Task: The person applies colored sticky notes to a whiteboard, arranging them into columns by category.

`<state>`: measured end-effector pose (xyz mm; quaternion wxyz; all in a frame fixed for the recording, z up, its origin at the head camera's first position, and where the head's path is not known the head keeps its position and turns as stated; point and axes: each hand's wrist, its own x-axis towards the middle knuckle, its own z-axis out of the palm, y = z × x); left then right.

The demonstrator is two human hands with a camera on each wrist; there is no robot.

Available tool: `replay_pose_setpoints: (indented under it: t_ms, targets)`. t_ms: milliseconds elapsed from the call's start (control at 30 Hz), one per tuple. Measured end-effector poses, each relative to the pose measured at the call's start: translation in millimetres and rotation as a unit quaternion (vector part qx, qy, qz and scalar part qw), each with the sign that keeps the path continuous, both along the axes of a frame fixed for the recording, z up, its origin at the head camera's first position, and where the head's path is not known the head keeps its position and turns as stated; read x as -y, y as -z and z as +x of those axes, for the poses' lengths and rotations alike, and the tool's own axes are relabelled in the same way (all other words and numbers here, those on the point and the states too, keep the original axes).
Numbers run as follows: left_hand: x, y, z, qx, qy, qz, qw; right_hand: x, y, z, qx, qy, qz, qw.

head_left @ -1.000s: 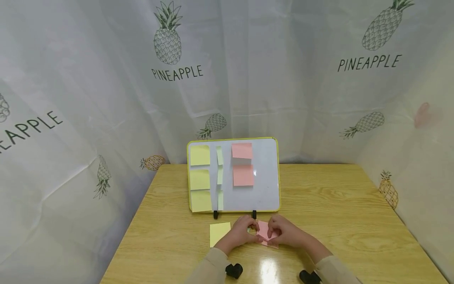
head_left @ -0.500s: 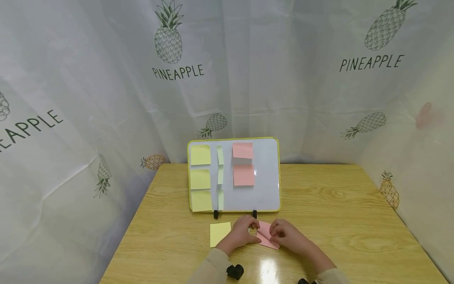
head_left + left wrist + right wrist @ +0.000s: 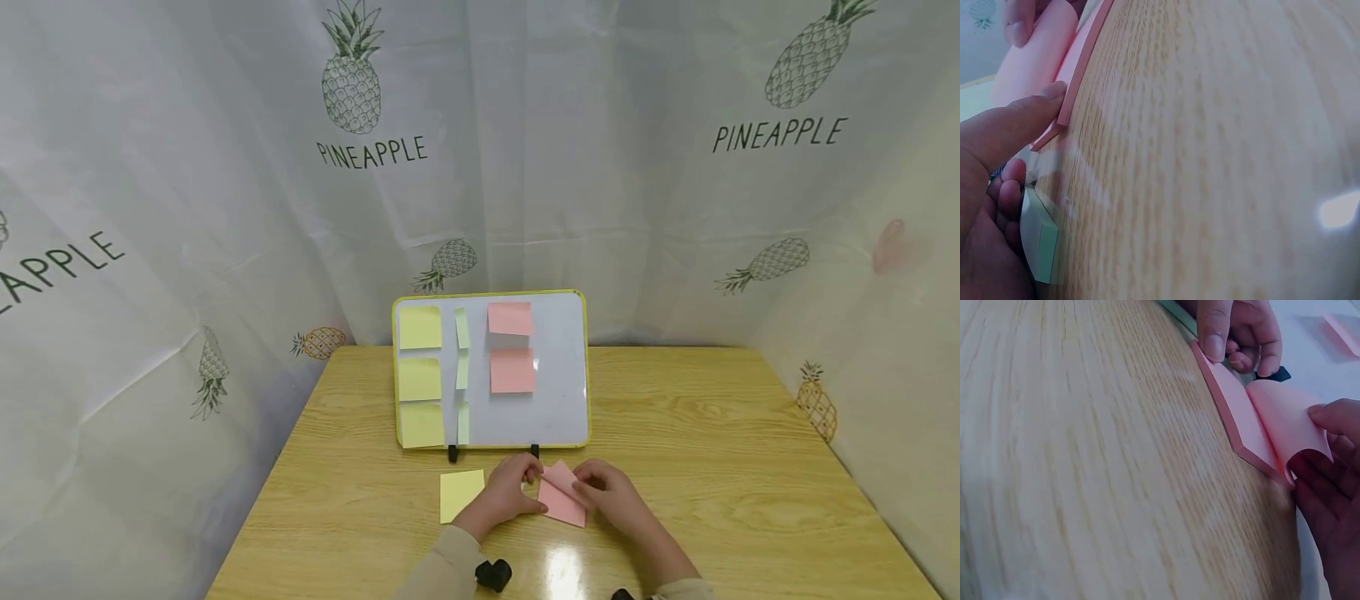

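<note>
A pad of pink sticky notes (image 3: 561, 508) lies on the wooden table in front of the whiteboard. My left hand (image 3: 510, 492) holds the pad at its left edge, the thumb pressing on its top near a corner. My right hand (image 3: 613, 496) pinches the lifted end of the top pink sheet (image 3: 1285, 415) between thumb and fingers. That sheet curls back over the pad, with its far part still against it. Beside the curled fingers of my left hand sits a light green pad (image 3: 1042, 240), mostly hidden in the head view. Left of that hand lies a yellow pad (image 3: 459, 493).
The whiteboard (image 3: 558, 400) stands upright on black feet (image 3: 452, 454) behind the pads. It carries yellow notes (image 3: 420, 379), narrow green notes (image 3: 462, 369) and two pink notes (image 3: 512, 372). A pineapple-print curtain (image 3: 562, 183) hangs around the table (image 3: 690, 433).
My right hand has peeled the top pink sheet further up and back, away from me, so more of the pad beneath shows. My left hand has stayed at the pad's left edge.
</note>
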<state>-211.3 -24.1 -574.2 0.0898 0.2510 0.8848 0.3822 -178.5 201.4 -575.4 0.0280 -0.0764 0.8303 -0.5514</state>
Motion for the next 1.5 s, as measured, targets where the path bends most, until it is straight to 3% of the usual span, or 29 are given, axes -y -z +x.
replay_pose_setpoints:
  t_ms: [167, 467, 1033, 1500]
  targets:
    - [0.0, 0.2, 0.0, -0.011, 0.004, -0.002, 0.9999, 3.4, 1.7, 2.3, 0.018, 0.07, -0.041, 0.9965]
    - [-1.8, 0.4, -1.8, -0.038, 0.014, -0.043, 0.9983, 3.1, 5.0, 4.7, 0.006, 0.121, -0.029, 0.9922]
    - [-1.7, 0.2, 1.4, -0.029, 0.012, -0.048, 0.9984, 3.1, 8.6, 6.6, -0.024, 0.131, -0.048, 0.9899]
    - [-2.8, -5.4, 3.4, -0.02, 0.012, -0.051, 0.9984, -2.3, 11.5, 6.3, -0.044, 0.143, -0.023, 0.9884]
